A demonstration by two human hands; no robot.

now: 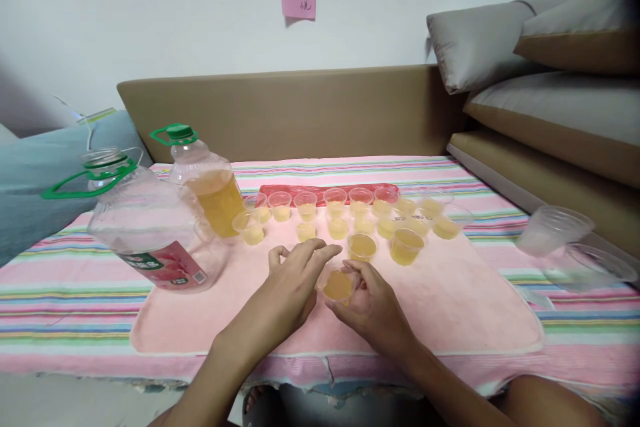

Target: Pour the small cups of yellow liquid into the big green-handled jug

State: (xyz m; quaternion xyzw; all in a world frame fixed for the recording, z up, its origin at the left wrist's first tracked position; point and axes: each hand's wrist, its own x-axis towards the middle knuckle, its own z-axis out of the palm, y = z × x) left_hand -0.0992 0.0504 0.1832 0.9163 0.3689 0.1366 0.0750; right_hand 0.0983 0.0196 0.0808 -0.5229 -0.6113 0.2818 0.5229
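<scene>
My right hand (374,301) is closed around a clear plastic cup (339,287) of yellow liquid, at the near middle of the pink mat. Over the cup's left side, my left hand (299,275) has its fingers stretched out and apart. Whether its thumb touches the cup is hidden. Just beyond stand two more filled cups, one directly behind (361,248) and a fuller-looking one (407,247) to the right. Rows of similar cups (337,227) with yellow liquid stand farther back, some with clear lids on or beside them.
At left stand an uncapped, empty-looking jug (150,227) and a green-capped jug (205,187) part full of yellow liquid. A red plastic packet (325,191) lies behind the cups. Stacked clear cups (555,230) and lids (590,267) lie right, near piled cushions (555,107).
</scene>
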